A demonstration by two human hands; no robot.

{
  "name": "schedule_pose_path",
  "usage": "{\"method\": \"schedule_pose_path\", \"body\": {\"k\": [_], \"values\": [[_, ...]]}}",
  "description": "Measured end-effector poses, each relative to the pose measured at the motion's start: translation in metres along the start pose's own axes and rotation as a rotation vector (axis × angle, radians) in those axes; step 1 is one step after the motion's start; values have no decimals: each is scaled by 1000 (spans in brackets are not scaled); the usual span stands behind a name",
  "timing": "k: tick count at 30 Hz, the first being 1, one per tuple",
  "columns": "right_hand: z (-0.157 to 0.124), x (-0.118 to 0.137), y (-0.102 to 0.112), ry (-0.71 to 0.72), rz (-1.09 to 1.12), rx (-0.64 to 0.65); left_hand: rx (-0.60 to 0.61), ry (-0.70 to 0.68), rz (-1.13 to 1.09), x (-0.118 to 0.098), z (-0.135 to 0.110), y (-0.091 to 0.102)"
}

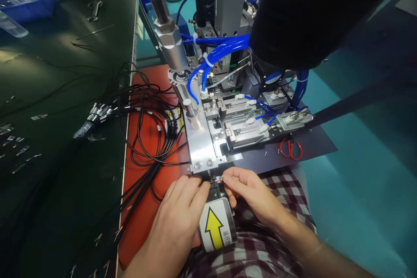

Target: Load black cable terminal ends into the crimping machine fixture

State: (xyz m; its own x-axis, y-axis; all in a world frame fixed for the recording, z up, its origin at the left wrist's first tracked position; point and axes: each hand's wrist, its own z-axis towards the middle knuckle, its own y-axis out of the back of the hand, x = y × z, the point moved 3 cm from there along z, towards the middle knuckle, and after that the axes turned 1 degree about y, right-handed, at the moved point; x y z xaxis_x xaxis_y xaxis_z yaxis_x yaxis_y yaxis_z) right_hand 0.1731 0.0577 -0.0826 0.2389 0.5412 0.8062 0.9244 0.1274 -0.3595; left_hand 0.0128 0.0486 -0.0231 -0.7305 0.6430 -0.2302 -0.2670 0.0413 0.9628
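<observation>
My left hand (182,208) is closed around a black cable (213,181) at the front of a metal machine (202,150). Thin coloured wires (219,179) come out of the cable's end, and the thumb and fingertips of my right hand (243,186) pinch them. Both hands meet just before the bolted front edge of the machine's plate. Below them is a white label with a yellow arrow (214,228). Much of the cable is hidden under my left hand.
Coiled black cables (156,147) lie on the red surface (137,208) at left, with metal-tipped ends (100,113) bundled on the dark green table (65,173). Blue air hoses (224,47) run above the machine. Red-handled scissors (291,149) lie right. A blue bin (32,6) stands far left.
</observation>
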Motion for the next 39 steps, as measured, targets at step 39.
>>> {"method": "schedule_pose_path", "body": {"k": [39], "values": [[8, 0, -8, 0, -119, -183, -97, 81, 37, -7, -1, -12]]}}
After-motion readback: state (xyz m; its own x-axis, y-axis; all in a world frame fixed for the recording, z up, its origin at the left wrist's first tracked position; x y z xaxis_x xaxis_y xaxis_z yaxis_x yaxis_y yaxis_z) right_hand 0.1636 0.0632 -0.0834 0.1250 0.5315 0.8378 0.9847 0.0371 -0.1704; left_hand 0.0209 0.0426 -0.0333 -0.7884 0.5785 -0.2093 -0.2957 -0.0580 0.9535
